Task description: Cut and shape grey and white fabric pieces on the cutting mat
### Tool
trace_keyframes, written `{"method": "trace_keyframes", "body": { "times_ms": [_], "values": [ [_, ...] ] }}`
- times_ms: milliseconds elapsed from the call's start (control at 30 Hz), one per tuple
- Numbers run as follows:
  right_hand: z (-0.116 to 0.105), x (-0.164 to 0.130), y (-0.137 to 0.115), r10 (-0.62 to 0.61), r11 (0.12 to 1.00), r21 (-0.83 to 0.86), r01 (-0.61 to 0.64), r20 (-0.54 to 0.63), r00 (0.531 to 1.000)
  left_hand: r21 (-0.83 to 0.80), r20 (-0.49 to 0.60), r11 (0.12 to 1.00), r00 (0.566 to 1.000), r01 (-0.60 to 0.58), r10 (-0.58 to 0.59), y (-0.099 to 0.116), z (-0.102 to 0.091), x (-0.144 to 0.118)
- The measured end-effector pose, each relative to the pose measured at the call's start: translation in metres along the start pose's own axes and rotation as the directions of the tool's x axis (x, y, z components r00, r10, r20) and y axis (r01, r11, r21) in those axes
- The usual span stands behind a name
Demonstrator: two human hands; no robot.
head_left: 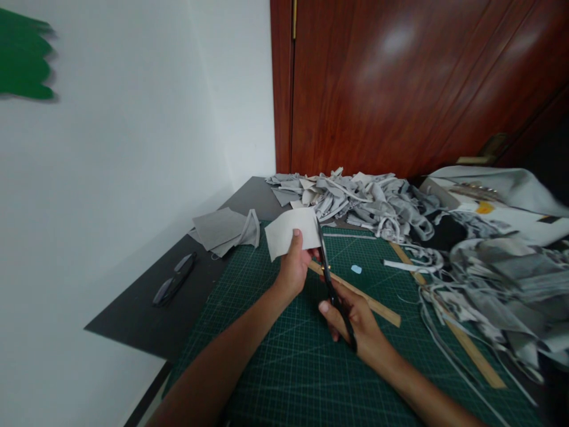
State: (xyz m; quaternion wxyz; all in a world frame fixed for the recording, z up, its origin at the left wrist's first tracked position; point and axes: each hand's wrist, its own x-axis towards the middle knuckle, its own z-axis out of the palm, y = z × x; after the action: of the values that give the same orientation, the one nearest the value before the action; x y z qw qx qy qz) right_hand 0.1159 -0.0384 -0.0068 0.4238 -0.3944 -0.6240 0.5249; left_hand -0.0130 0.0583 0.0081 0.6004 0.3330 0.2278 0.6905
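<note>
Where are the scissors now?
In the head view, the scissors are in the right hand above the green mat, blades at the right edge of the pale sheet.

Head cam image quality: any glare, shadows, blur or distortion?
Head view: pale glare on the glossy door; head view: soft shadow beside the green cut-out, far right edge dark; head view: wide-angle stretch toward the borders, fabric heap at right looks smeared; head view: scissors and white piece readable, fine texture soft.
</note>
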Motion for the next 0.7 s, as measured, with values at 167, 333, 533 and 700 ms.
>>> {"method": "trace_keyframes", "body": {
  "times_ms": [167,333,533,700],
  "values": [
    [-0.0003,0.0,0.0,0.009,1.0,0.012,-0.009,-0.001,1.0,-0.009,-0.02,1.0,1.0,0.001,-0.001,0.0014,0.0017,-0.0002],
    [-0.001,0.0007,-0.0008,0.017,1.0,0.013,-0.018,0.003,1.0,-0.05,-0.016,0.999,1.0,0.017,-0.018,0.0022,0.0021,-0.0008],
    [-0.0001,0.0017,0.0011,0.018,1.0,0.006,-0.018,-0.011,1.0,-0.045,-0.022,0.997,0.998,0.058,-0.059,0.0035,0.0026,-0.0016],
    [-0.0011,0.0024,0.0001,0.025,1.0,-0.005,-0.025,-0.003,1.0,-0.063,-0.033,0.997,0.998,0.054,-0.056,0.0055,0.0048,-0.0017]
  ]
}}
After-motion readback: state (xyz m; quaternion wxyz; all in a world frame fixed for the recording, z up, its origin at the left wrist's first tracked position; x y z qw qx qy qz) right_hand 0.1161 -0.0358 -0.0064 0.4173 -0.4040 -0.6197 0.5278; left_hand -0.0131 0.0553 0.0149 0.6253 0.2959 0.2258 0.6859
